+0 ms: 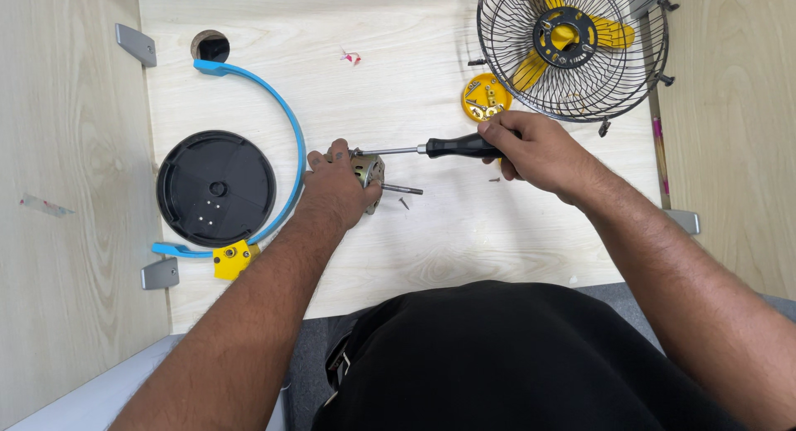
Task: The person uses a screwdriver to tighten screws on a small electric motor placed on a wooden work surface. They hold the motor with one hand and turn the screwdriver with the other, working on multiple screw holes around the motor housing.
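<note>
The bench (398,257) is showing pale, matt wood grain. The screwdriver (439,147) is pairing a glossy black plastic handle with a bright metal shaft. The motor (367,172) is gleaming as bare metal, and the fan guard (506,58) is looking like dark wire.

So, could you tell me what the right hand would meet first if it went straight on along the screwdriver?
Probably the small metal motor under the left hand; the screwdriver in the right hand already points there.

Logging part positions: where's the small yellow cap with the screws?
Head view, upper right of centre: the yellow cap lies on the table beside the fan cage, just above the right hand.
</note>
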